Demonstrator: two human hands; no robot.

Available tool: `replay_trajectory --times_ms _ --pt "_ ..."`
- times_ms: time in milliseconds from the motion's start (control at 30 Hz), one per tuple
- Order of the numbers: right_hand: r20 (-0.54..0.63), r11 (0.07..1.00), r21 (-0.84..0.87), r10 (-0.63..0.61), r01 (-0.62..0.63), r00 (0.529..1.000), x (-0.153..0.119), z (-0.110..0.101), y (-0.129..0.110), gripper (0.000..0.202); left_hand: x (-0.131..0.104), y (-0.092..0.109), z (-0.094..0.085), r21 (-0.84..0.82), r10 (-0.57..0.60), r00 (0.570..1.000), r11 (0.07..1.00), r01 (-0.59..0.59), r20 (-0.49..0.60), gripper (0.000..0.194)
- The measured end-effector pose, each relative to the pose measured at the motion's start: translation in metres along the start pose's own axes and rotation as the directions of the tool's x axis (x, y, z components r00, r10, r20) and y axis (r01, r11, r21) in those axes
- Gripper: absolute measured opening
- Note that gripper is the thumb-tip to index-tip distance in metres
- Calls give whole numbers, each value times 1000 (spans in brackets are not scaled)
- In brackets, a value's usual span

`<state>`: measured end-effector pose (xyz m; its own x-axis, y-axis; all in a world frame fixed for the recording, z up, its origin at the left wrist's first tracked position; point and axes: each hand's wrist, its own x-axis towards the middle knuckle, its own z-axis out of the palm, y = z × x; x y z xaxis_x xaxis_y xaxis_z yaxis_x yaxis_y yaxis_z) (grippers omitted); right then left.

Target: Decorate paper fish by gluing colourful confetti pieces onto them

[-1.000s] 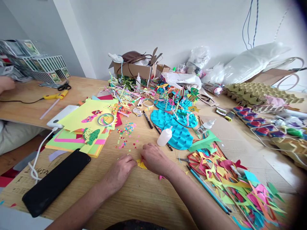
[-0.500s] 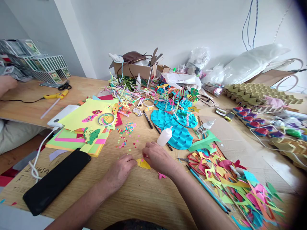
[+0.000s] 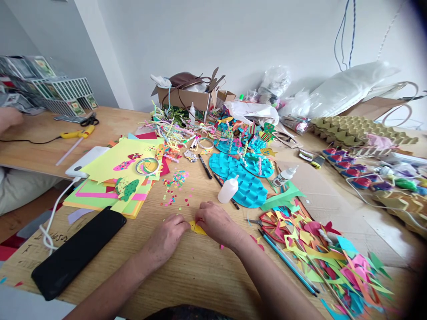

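A yellow paper fish (image 3: 199, 229) lies on the wooden table between my hands, partly covered by them. My left hand (image 3: 171, 233) is closed, thumb and fingertips holding the fish's left end. Over its right part is my right hand (image 3: 215, 222), fingers pinched together and touching the paper; whatever they hold is hidden. Small coloured paper dots (image 3: 171, 198) are scattered just beyond my hands, with a heap of confetti (image 3: 180, 178) behind them. A white squeeze bottle (image 3: 228, 190) stands past my right hand. Red paper scraps (image 3: 256, 243) show beside my right forearm.
Left are a black phone-like slab (image 3: 78, 253), yellow paper sheets (image 3: 106, 160) and a glue gun (image 3: 78, 133). Blue textured discs (image 3: 248, 189), a second glue bottle (image 3: 285, 175), scissors (image 3: 255, 222) and paper scraps (image 3: 310, 240) lie right. Another person's hand (image 3: 10, 118) shows far left.
My right hand has shifted slightly and now covers more of the fish's right part. Red scraps have come into sight beside my right forearm. My left hand stays in place.
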<state>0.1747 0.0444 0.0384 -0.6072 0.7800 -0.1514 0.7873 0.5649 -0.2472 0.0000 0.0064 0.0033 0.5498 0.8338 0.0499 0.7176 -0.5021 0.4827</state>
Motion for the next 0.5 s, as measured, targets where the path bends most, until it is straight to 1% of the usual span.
replay_trajectory --times_ms 167,300,500 --pt "-3 1000 9 4 -4 1000 -1 -2 1 16 0 -2 3 -1 3 1000 1000 -3 -5 30" --pt "-9 1000 14 14 -14 1000 -2 -3 2 14 1 -1 1 -3 -9 1000 1000 9 2 30" --pt "0 1000 24 7 -7 1000 -1 0 2 12 0 0 1 -51 -24 1000 998 23 -11 30"
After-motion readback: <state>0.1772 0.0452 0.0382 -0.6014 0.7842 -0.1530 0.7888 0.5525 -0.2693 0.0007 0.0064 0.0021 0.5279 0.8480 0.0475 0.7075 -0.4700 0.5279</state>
